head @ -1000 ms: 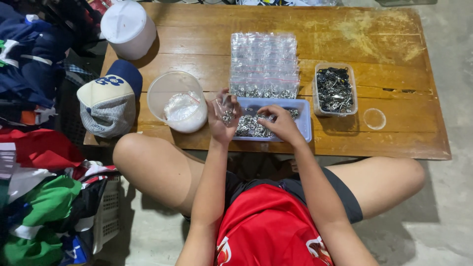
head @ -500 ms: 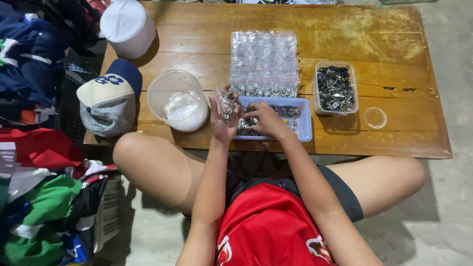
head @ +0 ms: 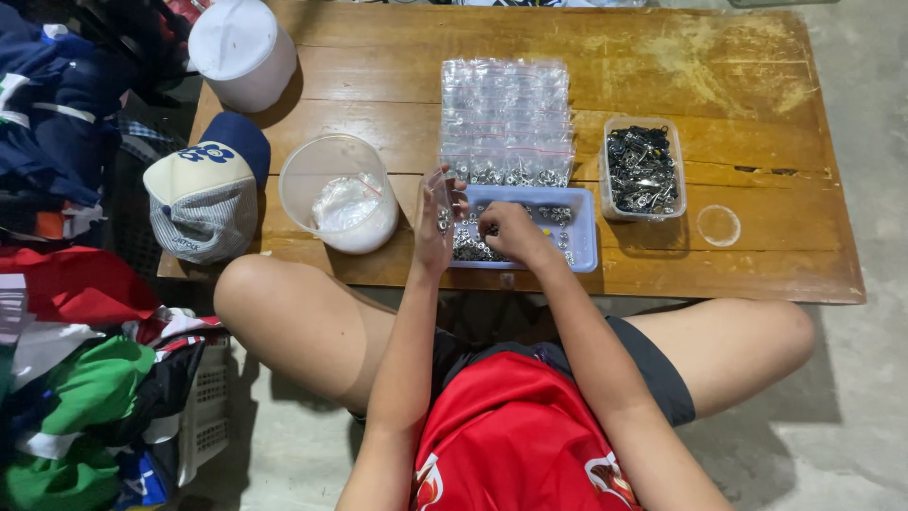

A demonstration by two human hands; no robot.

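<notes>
A: In the head view, what do the hands do?
B: The left hand pinches a small clear bag, upright, above the blue tray. The right hand is curled down in the tray on the metal parts.
A: And around?
B: A bowl sits left of the left hand, a stack of bags beyond both hands.

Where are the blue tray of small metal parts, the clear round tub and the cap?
blue tray (head: 579, 248): head view, on its bare right end wall.
clear round tub (head: 338, 194): head view, on the white stuff inside it.
cap (head: 203, 199): head view, on its pale front panel.
</notes>
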